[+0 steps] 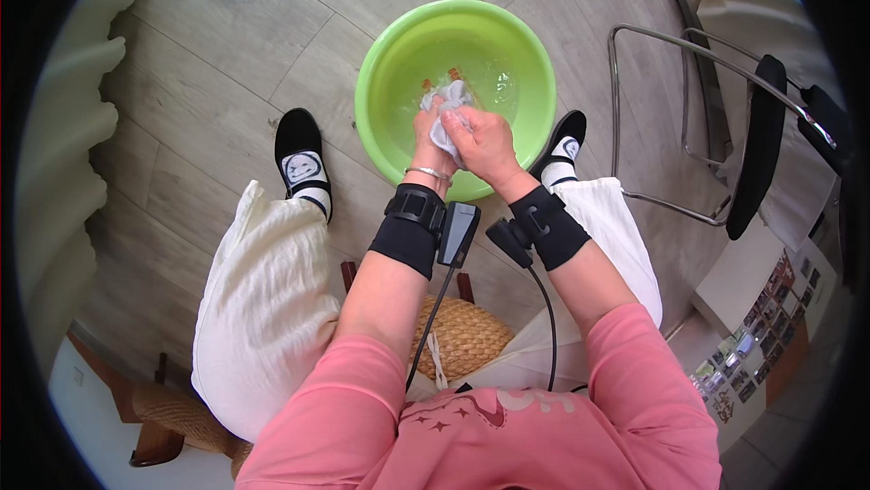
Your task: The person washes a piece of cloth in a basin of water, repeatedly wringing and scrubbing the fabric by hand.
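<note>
Over the near half of a bright green round basin, both my hands are closed on a small bunched white-and-grey cloth. My left hand grips it from the left, a bracelet showing at the wrist. Pressed close on the other side, my right hand has its thumb lying over the cloth. The cloth's exact kind is hidden by the folds and fingers. Small orange-brown patches show just beyond it; whether they belong to the cloth I cannot tell. Shallow clear water glints in the basin.
The basin stands on a grey wood-look floor, between my two black shoes. At the right is a metal-framed chair; pale curtains hang at the left. A woven seat shows beneath me. Black cuffs with cabled devices sit on my forearms.
</note>
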`<move>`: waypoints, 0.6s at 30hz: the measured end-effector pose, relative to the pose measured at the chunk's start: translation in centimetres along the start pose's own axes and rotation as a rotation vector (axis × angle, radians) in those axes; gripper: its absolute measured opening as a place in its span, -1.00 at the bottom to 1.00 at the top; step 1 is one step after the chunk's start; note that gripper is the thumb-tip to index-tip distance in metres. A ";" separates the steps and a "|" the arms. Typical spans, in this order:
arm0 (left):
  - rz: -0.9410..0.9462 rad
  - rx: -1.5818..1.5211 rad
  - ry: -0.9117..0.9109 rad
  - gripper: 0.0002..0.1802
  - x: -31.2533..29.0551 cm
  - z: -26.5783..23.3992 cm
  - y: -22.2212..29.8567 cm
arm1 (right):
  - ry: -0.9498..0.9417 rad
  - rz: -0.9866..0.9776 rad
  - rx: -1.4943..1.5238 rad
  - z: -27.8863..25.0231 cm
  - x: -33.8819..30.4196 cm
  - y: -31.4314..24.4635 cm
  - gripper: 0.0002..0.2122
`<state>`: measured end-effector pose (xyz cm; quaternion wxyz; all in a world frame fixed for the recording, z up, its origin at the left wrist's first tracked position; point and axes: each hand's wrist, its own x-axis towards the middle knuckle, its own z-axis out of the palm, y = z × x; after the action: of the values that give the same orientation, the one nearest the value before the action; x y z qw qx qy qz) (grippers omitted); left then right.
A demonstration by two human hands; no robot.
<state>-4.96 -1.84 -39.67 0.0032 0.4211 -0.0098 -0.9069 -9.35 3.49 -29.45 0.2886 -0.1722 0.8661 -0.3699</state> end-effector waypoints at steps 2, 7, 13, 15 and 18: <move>0.005 -0.071 -0.017 -0.73 -0.7 0.6 -0.2 | 0.097 -0.049 -0.296 0.3 0.8 1.0 -0.71; 0.109 0.296 0.292 -0.65 -1.8 4.1 -1.0 | 0.162 0.067 -0.358 -0.7 3.0 4.2 -0.64; 0.261 0.416 0.230 -0.55 -1.2 2.6 -0.4 | 0.091 0.290 -0.510 -2.9 3.9 8.7 -0.70; 0.209 0.711 0.386 -0.55 -1.1 1.1 0.5 | 0.161 0.198 -0.430 -3.3 3.4 10.3 -0.74; 0.489 0.948 0.438 -0.35 -1.4 -1.3 1.3 | 0.131 0.126 -0.312 -3.2 2.9 12.1 -0.62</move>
<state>-3.07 -3.15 -39.45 0.0258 0.5401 -0.5113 -0.6680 -14.63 11.79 -37.65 0.2238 -0.1359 0.9390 -0.2228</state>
